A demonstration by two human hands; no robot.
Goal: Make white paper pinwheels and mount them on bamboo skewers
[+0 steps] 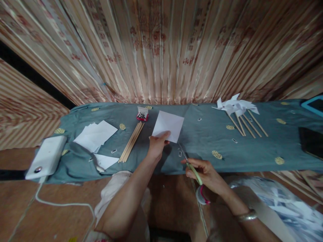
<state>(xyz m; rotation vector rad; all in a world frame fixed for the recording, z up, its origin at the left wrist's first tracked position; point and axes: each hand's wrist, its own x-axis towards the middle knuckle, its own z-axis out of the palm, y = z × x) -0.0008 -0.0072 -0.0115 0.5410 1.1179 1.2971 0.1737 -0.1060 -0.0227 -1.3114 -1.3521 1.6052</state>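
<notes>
My left hand [156,145] pinches the near corner of a white square paper [168,125] and holds it up over the blue-green cloth [202,141]. My right hand [207,173] grips scissors with green handles [190,164]. Their blades point up and left towards the lower edge of the paper, close to it.
Left of the paper lie a bundle of wooden sticks [131,141], a small red box of pins [142,115] and a stack of white papers [95,135]. Finished white pinwheels on sticks [239,112] lie at the right. A white power bank [46,156] with a cable rests at the left end, a dark phone [311,141] at the right.
</notes>
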